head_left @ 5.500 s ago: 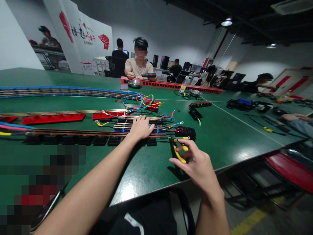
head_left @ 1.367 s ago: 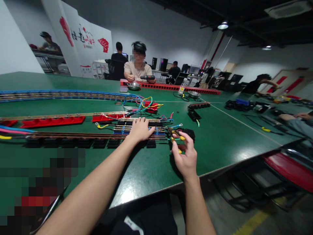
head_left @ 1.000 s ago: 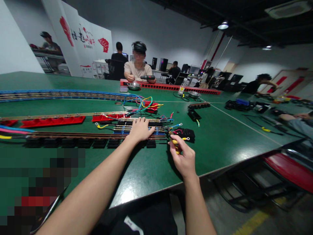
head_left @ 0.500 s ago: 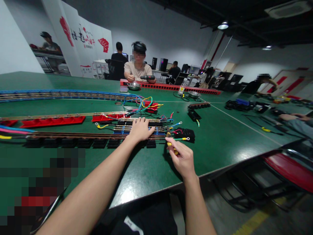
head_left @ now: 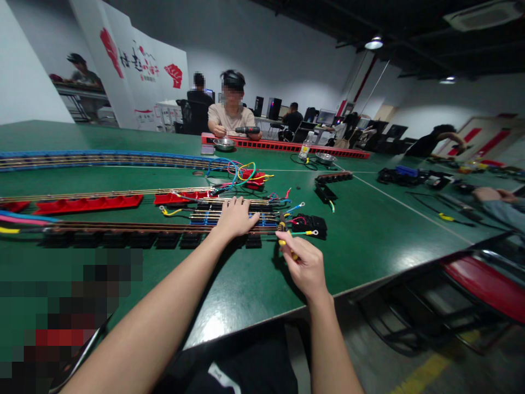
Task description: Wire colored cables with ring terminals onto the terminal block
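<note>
My left hand (head_left: 237, 217) lies with fingers stretched out over a blue and black rail block (head_left: 200, 220) carrying copper-coloured bars. In my right hand (head_left: 304, 264) is a pair of pliers (head_left: 282, 225) with yellow handles, its jaws at the right end of the bars. The jaws are too small to tell whether they grip a wire. Beside them lie a green-yellow wire (head_left: 303, 233) with a ring terminal and a blue wire (head_left: 296, 208) with another. A black connector block (head_left: 312, 223) with red wires sits just to the right.
Red rail sections (head_left: 90, 203) and a curved blue rail (head_left: 102, 158) stretch left. A long red rail (head_left: 295, 148), a metal bowl (head_left: 223, 144) and a bottle (head_left: 305, 146) stand farther back. A co-worker (head_left: 232, 112) sits opposite. A red stool (head_left: 488, 284) is at the right edge.
The pliers and my right hand have shifted very slightly left. My left hand stays where it was on the rail block.
</note>
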`<state>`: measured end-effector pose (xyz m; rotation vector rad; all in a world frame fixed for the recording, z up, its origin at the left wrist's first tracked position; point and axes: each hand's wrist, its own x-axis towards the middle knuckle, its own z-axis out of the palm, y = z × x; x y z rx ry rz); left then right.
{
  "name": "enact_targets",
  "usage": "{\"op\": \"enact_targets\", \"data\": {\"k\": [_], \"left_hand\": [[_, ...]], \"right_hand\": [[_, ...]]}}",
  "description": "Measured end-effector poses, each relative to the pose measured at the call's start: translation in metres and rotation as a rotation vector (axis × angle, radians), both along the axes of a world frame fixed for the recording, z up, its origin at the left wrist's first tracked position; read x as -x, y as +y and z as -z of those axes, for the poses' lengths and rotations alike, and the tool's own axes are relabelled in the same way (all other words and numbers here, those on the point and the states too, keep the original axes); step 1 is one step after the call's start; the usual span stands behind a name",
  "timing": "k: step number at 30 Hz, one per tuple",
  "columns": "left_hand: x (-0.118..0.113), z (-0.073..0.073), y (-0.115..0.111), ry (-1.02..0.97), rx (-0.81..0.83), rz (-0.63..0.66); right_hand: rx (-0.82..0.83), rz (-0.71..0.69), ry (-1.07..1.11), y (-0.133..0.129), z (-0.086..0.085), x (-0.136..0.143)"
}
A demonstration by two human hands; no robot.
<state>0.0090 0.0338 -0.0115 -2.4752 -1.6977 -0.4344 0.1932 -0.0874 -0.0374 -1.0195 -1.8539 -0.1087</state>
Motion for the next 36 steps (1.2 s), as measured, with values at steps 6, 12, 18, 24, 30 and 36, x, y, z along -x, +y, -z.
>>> {"op": "enact_targets", "data": {"k": [6, 12, 18, 24, 30, 36], "left_hand": [[-0.0015, -0.0006, 0.0006, 0.01, -0.006, -0.002], [-0.0008, -0.0016, -0.0001, 0.01, 0.005, -0.007], [-0.0014, -0.0025, -0.0008, 0.003, 0.017, -0.005], [-0.0016, -0.0028, -0.0007, 0.013, 0.03, -0.017], [-0.0014, -0.0027, -0.0009, 0.01, 0.011, -0.002], [-0.0016, -0.0036, -0.0015, 0.016, 0.008, -0.007]], "right_hand": [[0.002, 0.003, -0.004, -0.0006, -0.0001, 0.0006], [0.001, 0.007, -0.01, -0.0003, -0.0008, 0.001], [0.028, 0.017, -0.034, -0.0004, -0.0016, 0.0012], [0.05, 0.022, -0.065, -0.0005, -0.0014, 0.001], [0.05, 0.023, -0.101, -0.0004, -0.0011, 0.0007], [0.063, 0.028, -0.098, -0.0006, -0.0017, 0.0011]]}}
